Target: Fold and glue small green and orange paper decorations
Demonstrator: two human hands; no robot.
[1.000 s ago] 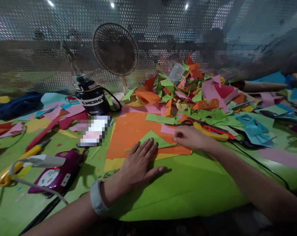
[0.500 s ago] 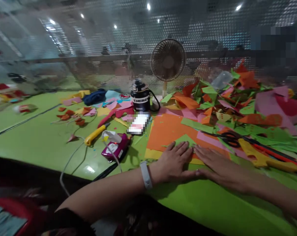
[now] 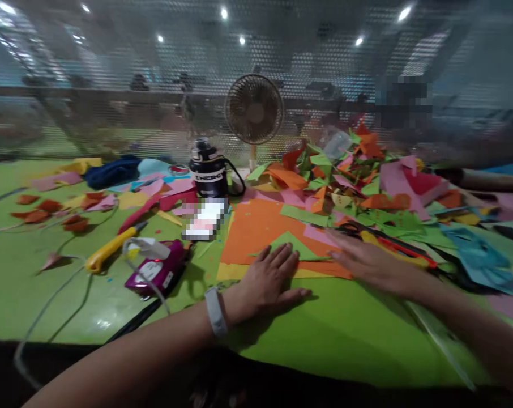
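A folded green paper triangle (image 3: pixel 301 247) lies on a stack of orange paper (image 3: pixel 256 229), with a yellow sheet (image 3: pixel 235 272) showing beneath. My left hand (image 3: pixel 270 277), a pale band at its wrist, lies flat with its fingertips on the triangle's left part. Off the triangle's right corner is my right hand (image 3: pixel 369 263), fingers stretched out and slightly blurred, over the right edge of the orange paper. Partly behind it are black-handled scissors (image 3: pixel 350 228) and a yellow-handled tool (image 3: pixel 379 241). Neither hand grips anything.
A big heap of paper scraps (image 3: pixel 345 170) fills the back right. Behind the paper stand a fan (image 3: pixel 254 110) and a dark bottle (image 3: pixel 208 173). A phone (image 3: pixel 205 220), purple device (image 3: pixel 157 271), yellow glue gun or cutter-like tool (image 3: pixel 112 249) and cable lie left. Another person's arm (image 3: pixel 481 180) shows far right.
My right hand has slid right, away from my left hand and the triangle's corner. My left hand stays on the triangle. The view has turned right.
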